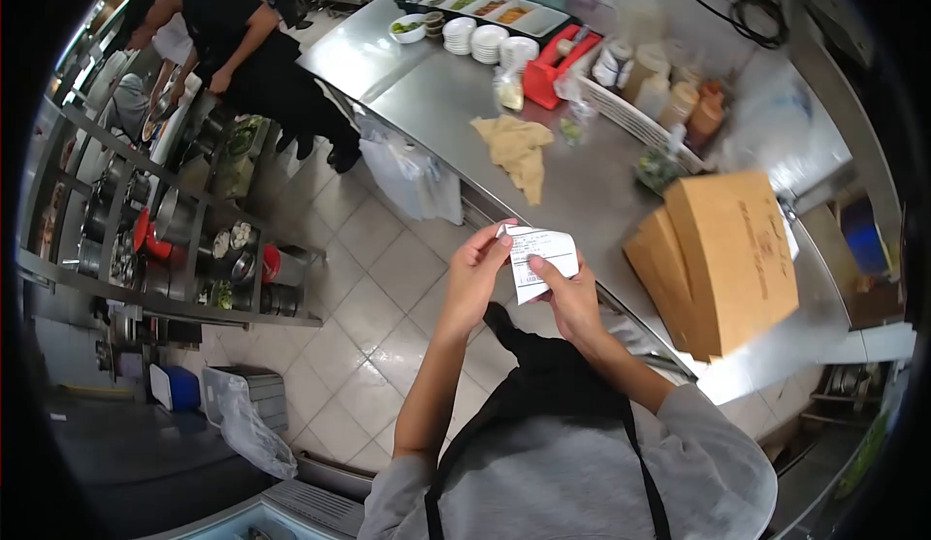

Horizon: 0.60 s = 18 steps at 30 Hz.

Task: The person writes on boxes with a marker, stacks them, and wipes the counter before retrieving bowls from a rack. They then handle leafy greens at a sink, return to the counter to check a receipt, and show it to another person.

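Observation:
A white printed paper slip (536, 257) is held up in front of my body, near the edge of the steel counter (592, 220). My left hand (480, 267) pinches its upper left corner between thumb and fingers. On the right side of the slip, my right hand (567, 293) is closed, its thumb lying over the print and its fingers behind the paper. A crumpled tan cloth (517, 150) lies on the counter beyond the slip. To the right, two brown paper bags (742, 259) rest on the counter.
A white basket (630, 118) of bottles stands behind a red dispenser (558, 67). Stacked white bowls (488, 43) and food trays (485, 5) occupy the counter's far end. A person in dark clothes (233, 46) bends over the left worktop, beside a pot rack (184, 293).

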### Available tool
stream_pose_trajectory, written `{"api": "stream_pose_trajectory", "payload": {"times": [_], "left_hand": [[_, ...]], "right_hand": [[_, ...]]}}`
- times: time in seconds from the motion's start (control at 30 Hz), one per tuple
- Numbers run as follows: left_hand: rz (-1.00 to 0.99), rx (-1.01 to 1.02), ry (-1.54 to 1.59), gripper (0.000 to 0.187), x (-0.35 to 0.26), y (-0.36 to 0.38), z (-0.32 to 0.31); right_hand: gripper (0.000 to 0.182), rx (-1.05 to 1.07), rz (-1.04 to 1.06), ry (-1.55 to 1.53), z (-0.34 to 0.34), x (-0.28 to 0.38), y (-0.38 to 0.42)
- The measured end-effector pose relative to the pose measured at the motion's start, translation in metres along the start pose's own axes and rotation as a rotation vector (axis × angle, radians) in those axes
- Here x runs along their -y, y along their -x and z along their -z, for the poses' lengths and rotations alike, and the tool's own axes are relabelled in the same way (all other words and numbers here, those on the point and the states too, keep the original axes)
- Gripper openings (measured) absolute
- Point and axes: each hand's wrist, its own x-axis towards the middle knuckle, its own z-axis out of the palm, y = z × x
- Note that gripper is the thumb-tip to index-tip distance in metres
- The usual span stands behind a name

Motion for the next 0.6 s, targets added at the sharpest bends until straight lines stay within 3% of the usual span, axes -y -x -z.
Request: {"api": "stream_pose_trajectory", "payload": {"times": [0.17, 0.23, 0.27, 0.37, 0.47, 0.6], "left_hand": [[0.024, -0.132, 0.006, 0.038, -0.015, -0.054, 0.051], [0.361, -0.170, -0.096, 0.051, -0.023, -0.068, 0.078], [0.399, -0.113, -0.005, 0.061, -0.024, -0.073, 0.092], [0.396, -0.020, 0.251, 0.055, -0.041, -0.087, 0.131], [0.238, -0.160, 0.225, 0.050, -0.062, -0.105, 0.173], [0.219, -0.265, 0.378, 0.044, -0.090, -0.128, 0.240]], "right_hand": [[0.025, 0.053, -0.001, 0.000, -0.047, -0.012, -0.059], [0.023, 0.087, 0.069, 0.010, -0.066, -0.024, -0.085], [0.023, 0.106, 0.055, 0.010, -0.078, -0.026, -0.099], [0.027, 0.194, -0.034, 0.030, -0.112, -0.036, -0.129], [0.042, 0.383, -0.004, 0.197, -0.156, -0.040, -0.157], [0.048, 0.521, -0.006, 0.237, -0.223, -0.062, -0.186]]}}
